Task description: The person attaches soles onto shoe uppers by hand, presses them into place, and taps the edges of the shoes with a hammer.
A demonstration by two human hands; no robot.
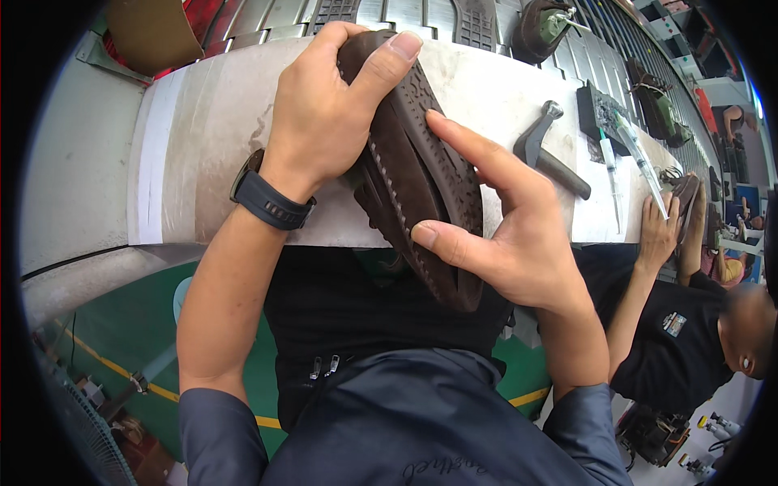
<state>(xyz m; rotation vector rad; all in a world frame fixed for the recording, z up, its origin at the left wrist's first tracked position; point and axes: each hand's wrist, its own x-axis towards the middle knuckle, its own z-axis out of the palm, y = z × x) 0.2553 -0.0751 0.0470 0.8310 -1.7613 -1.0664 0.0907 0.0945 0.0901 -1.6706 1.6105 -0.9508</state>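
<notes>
Above the near edge of the pale worktable (219,138), I hold a dark brown shoe (387,190) tilted on its side, with light stitching along its upper. A dark gap shows between its upper and the patterned sole (438,150). My left hand (324,105) is closed round the far end, thumb lying over the sole's edge. From the right, my right hand (519,219) grips the shoe's side, its index fingertip on the sole and its thumb on the upper by the gap. The shoe's other side is hidden.
A hammer (555,166) lies right of the shoe. Beyond it, syringes (640,154) lean on a black block (600,113). Loose soles (476,24) and a shoe (539,31) rest on the slatted conveyor (405,14). A co-worker's hand (660,227) holds another shoe at the right.
</notes>
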